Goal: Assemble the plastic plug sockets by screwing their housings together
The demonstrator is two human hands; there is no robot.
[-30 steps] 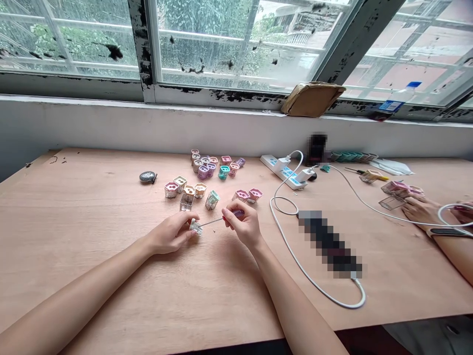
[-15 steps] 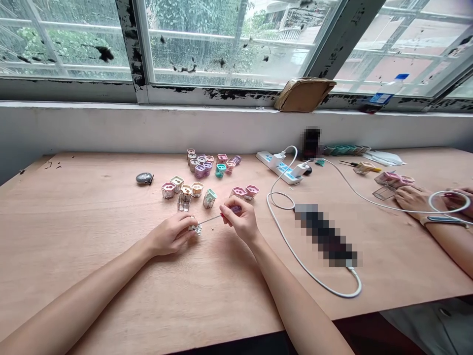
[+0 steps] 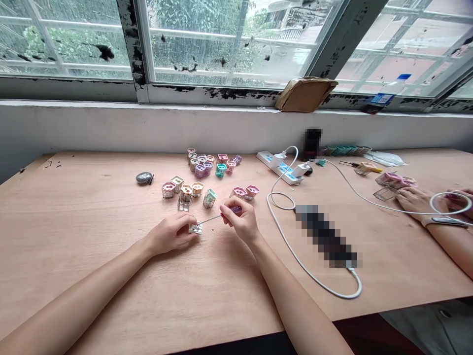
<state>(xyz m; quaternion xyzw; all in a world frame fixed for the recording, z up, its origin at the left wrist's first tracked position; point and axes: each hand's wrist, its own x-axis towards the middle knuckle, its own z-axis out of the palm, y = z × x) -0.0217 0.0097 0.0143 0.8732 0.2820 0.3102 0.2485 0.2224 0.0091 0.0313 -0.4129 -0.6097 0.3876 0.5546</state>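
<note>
1. The bench [image 3: 121, 286] carries two pink-topped containers [image 3: 253, 192] side by side and one green-topped container [image 3: 209, 198].
2. One pale piece [image 3: 196, 229] lies at the left hand's [image 3: 170, 233] fingertips, pinched.
3. The right hand [image 3: 242, 220] grips one purple-handled screwdriver [image 3: 236, 210], its shaft reaching the piece.

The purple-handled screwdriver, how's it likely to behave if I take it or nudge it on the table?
The screwdriver is probably stiff: its thin shaft runs straight. The purple handle looks thicker than the shaft, so that end is likely heavier. It might roll if nudged, but the right hand hides too much of the handle to say.
</note>
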